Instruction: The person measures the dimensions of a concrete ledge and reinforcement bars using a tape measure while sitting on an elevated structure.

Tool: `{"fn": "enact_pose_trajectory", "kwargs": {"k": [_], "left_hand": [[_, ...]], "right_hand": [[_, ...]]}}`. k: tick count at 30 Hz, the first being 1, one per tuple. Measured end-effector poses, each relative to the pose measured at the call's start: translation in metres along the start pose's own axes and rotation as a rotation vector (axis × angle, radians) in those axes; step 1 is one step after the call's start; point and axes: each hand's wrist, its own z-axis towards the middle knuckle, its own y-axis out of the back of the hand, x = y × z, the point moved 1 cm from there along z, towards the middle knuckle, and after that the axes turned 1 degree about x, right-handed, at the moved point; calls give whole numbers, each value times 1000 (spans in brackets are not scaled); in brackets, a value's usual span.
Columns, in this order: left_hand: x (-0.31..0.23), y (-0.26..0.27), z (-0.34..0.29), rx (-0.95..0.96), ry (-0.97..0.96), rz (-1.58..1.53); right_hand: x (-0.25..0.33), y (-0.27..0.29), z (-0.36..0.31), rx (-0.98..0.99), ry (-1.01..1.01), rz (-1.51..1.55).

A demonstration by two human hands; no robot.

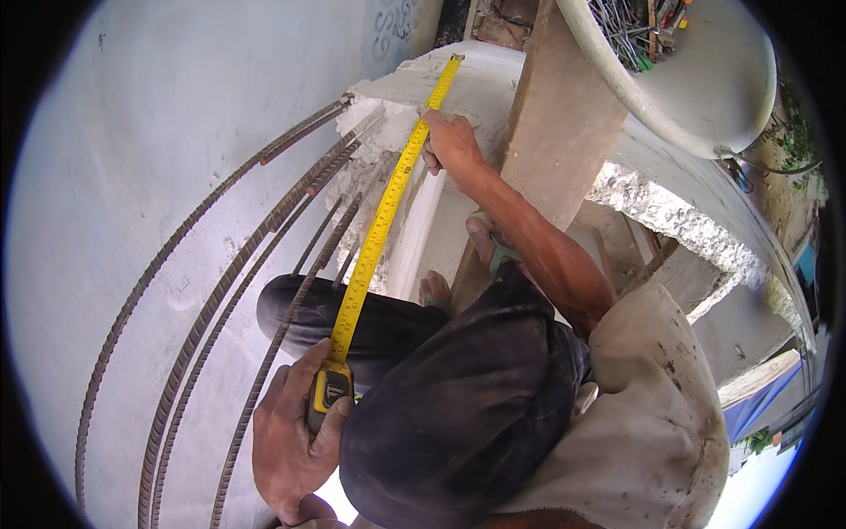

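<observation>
My left hand (295, 432) is wrapped round the black and yellow case of a tape measure (332, 388), low in the view beside my knee. From the case a long yellow blade (381, 225) runs up and slightly right. Its hooked end lies on the pale top of a broken concrete beam (480, 75). Near that far end, my right hand (452, 145) is closed at the blade's right edge, the thumb and fingertips against it. The blade passes just right of several ribbed steel bars (264, 229) that stick out of the rough concrete.
A pale wall (141, 159) fills the left side. Right of my hand stands a wooden board (564, 115), below a white bucket (736, 79) holding nails. Broken concrete edges (661, 207) lie at right. My bent legs in dark trousers (467, 406) take up the lower middle.
</observation>
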Motion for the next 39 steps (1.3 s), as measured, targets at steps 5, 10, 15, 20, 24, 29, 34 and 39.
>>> {"fn": "enact_pose_trajectory", "kwargs": {"k": [5, 10, 15, 20, 24, 29, 34, 39], "left_hand": [[-24, -2, 39, -40, -24, 53], [-42, -13, 53, -111, -19, 229], [-51, 22, 32, -118, 16, 326], [-86, 34, 48, -172, -82, 337], [-109, 28, 80, -65, 11, 328], [-113, 24, 109, -71, -53, 368], [-120, 25, 132, -61, -79, 387], [-124, 44, 134, -62, -29, 408]], "right_hand": [[-8, -32, -80, 409, -83, 0], [-4, -37, -75, 382, -122, 120], [12, -17, 14, 81, -112, 146], [35, -8, 17, 32, -59, -199], [16, 17, -15, -133, 771, -974], [44, 64, -73, -134, 1144, -1185], [28, 103, -50, -106, 1288, -1393], [31, 88, -52, -85, 1301, -1468]]}}
